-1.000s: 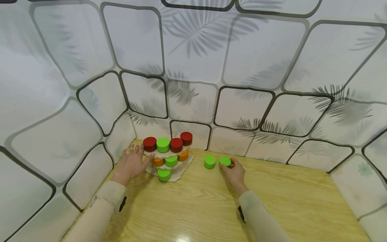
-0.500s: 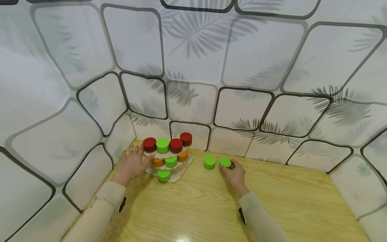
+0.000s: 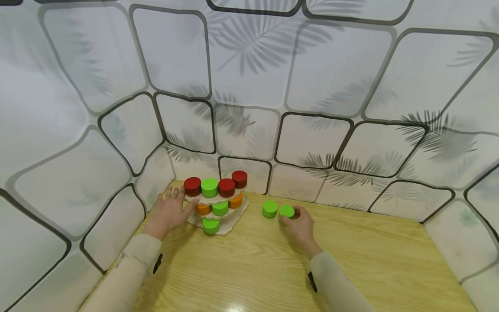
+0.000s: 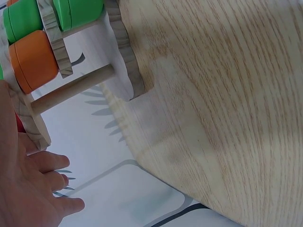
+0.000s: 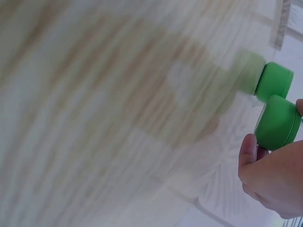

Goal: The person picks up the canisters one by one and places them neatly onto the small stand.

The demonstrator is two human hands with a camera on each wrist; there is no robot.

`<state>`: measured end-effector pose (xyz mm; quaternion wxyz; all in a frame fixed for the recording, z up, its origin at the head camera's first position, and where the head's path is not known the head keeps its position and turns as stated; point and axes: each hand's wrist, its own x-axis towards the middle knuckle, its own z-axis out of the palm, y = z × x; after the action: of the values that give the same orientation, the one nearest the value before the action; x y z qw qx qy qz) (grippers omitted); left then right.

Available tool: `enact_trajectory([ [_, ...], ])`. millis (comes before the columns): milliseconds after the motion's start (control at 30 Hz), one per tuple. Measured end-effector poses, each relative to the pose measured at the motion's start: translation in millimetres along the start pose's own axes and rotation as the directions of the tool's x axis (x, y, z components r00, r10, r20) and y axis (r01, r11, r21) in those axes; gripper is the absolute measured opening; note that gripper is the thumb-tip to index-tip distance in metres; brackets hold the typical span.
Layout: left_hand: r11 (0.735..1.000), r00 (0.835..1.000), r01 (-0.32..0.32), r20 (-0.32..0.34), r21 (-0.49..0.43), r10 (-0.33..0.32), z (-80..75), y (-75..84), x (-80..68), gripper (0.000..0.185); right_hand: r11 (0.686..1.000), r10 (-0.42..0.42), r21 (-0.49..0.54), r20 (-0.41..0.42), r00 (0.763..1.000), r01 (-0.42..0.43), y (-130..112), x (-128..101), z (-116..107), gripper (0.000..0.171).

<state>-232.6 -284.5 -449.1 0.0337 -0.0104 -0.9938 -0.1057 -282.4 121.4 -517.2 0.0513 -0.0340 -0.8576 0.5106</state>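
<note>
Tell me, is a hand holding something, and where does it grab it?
The right hand pinches a green disc by its round side. The left hand rests against the tiered stand.

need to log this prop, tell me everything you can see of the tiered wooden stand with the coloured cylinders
The pale tiered wooden stand sits upright at the far left of the light wood table, near the wall. It has scalloped-edged shelves joined by round dowels. The top tier carries red, green, red, red short cylinders, the middle tier orange, green, orange, and the base one green. The left hand rests against its left side, thumb touching a shelf edge.
</note>
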Motion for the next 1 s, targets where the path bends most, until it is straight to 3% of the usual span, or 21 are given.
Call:
enact_trajectory([
  [367,1.000,1.000,0.000,-0.002,0.000,0.000,-0.2,-0.8,0.0,0.090,0.997,-0.074,0.023,0.061,0.995,0.073,-12,-11,15,0.054],
  [1000,1.000,1.000,0.002,-0.019,-0.005,-0.002,0.6,-0.2,0.5,0.088,0.994,-0.104,0.057,0.162,0.981,0.096,-25,-26,46,0.055],
])
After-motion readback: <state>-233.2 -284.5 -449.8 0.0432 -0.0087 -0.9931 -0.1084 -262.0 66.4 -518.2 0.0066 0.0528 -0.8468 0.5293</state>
